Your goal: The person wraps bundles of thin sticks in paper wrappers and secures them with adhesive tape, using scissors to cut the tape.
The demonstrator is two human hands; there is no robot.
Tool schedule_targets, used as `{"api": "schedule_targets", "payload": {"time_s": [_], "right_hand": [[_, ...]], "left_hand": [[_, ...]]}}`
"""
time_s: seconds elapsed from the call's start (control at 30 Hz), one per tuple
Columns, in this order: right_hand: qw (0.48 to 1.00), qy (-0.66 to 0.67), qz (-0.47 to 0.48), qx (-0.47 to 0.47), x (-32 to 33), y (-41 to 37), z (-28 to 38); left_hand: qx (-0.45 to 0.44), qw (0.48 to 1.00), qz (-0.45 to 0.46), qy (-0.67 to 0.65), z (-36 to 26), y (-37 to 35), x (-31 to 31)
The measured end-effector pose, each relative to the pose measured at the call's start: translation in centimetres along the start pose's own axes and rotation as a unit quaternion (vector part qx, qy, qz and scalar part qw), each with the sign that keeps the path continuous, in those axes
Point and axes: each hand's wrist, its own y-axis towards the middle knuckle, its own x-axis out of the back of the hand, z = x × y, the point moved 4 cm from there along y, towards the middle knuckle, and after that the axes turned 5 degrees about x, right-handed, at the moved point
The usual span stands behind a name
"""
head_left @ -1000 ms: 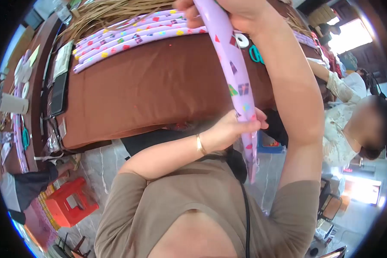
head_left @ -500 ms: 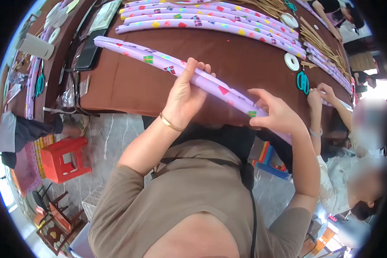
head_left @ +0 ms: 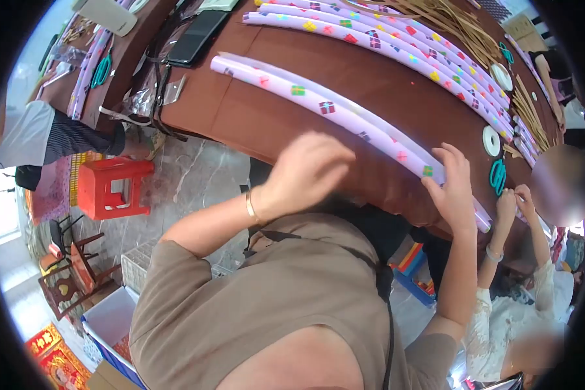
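A long roll of lilac wrapping paper with a gift-box pattern lies slantwise along the near part of the brown-covered table. A loose lengthwise edge shows along its upper side. My right hand grips the roll near its right end, thumb on the near side and fingers over the far side. Below the middle of the roll, my left hand is apart from it, slightly blurred, with bent fingers and nothing visible in it.
Several similar lilac rolls lie at the back beside brown paper strips. White tape and teal scissors are at right, near a co-worker's hands. A black phone lies at left; a red stool stands on the floor.
My left hand has let go of the roll and moved toward me. The roll, earlier held up in both hands, is now down on the table, and the view has shifted.
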Motion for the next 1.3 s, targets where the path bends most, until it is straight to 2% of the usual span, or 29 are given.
{"api": "schedule_targets", "payload": {"time_s": [0.03,0.07,0.2,0.27,0.33,0.47,0.53,0.57,0.77,0.87,0.93,1.03,1.3], "right_hand": [[0.998,-0.024,-0.060,0.020,0.2,0.1,0.8],[0.991,-0.048,-0.122,0.039,0.4,0.0,1.3],[0.988,-0.002,-0.126,0.085,-1.8,-0.2,2.4],[0.988,-0.026,-0.121,0.087,-2.6,0.0,2.0],[0.991,-0.054,-0.112,0.057,-3.4,-0.1,0.7],[0.995,-0.041,-0.072,0.056,-2.8,-1.0,0.0],[0.995,-0.057,-0.049,0.060,-2.7,-1.3,-0.1],[0.996,-0.057,-0.046,0.057,-2.7,-1.3,-0.1],[0.997,-0.059,-0.034,0.048,-2.6,-1.4,-0.2],[0.997,-0.054,-0.031,0.051,-2.7,-1.8,-0.6],[0.998,-0.051,-0.026,0.018,-2.8,-2.1,-1.4],[0.997,-0.071,-0.032,0.020,-2.9,-2.2,-1.1],[0.998,-0.060,-0.031,0.011,-2.5,-2.5,-1.9]], "left_hand": [[-0.049,0.994,-0.045,0.084,0.3,0.7,0.8],[-0.049,0.987,-0.049,0.148,1.2,1.3,1.0],[-0.060,0.966,-0.049,0.247,3.5,3.8,0.9],[-0.078,0.955,-0.041,0.284,3.9,4.6,0.7],[-0.066,0.946,-0.002,0.319,4.0,5.0,0.2],[-0.041,0.948,0.071,0.307,3.1,4.7,-0.2],[-0.014,0.952,0.165,0.256,2.8,3.8,-1.3],[-0.069,0.962,0.124,0.231,2.6,3.4,-1.8],[-0.080,0.962,0.093,0.243,2.5,3.2,-2.4],[-0.068,0.945,0.072,0.312,4.5,2.4,0.2],[-0.094,0.948,0.032,0.302,5.8,1.6,2.0],[-0.100,0.944,0.003,0.315,7.1,0.4,4.9],[-0.036,0.913,-0.065,0.401,11.8,-2.0,13.0]]}}
